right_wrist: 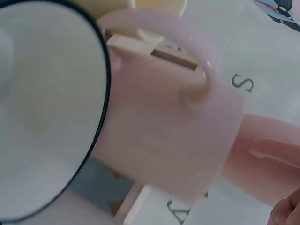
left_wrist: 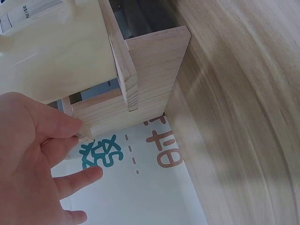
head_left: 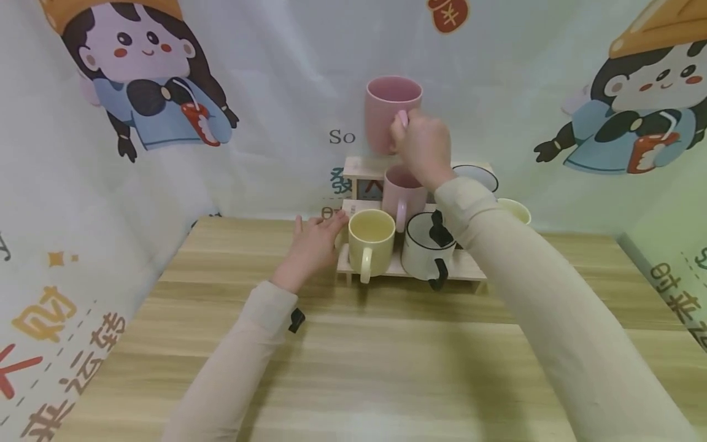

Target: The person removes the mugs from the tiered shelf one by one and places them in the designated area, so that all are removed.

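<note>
A tall pink mug (head_left: 381, 120) is gripped at its handle by my right hand (head_left: 424, 147), just above the top shelf of a stepped wooden rack (head_left: 361, 167). The right wrist view has that mug (right_wrist: 262, 164) at its right edge, the hand (right_wrist: 287, 212) partly out of frame. At the rack's left side, my left hand (head_left: 313, 248) pinches a shelf end between thumb and finger, as the left wrist view shows. Beside it stands a yellow mug (head_left: 371, 245). A second pink mug (head_left: 393, 199) occupies the middle shelf; a white mug with black rim (head_left: 420, 258) the bottom one.
Partly behind my right forearm are another black-rimmed white mug (head_left: 476, 177) and a pale yellow mug (head_left: 516, 210). The rack stands on a wood-grain table (head_left: 353, 362), close to a printed cloth backdrop (head_left: 287, 92) with cartoon figures.
</note>
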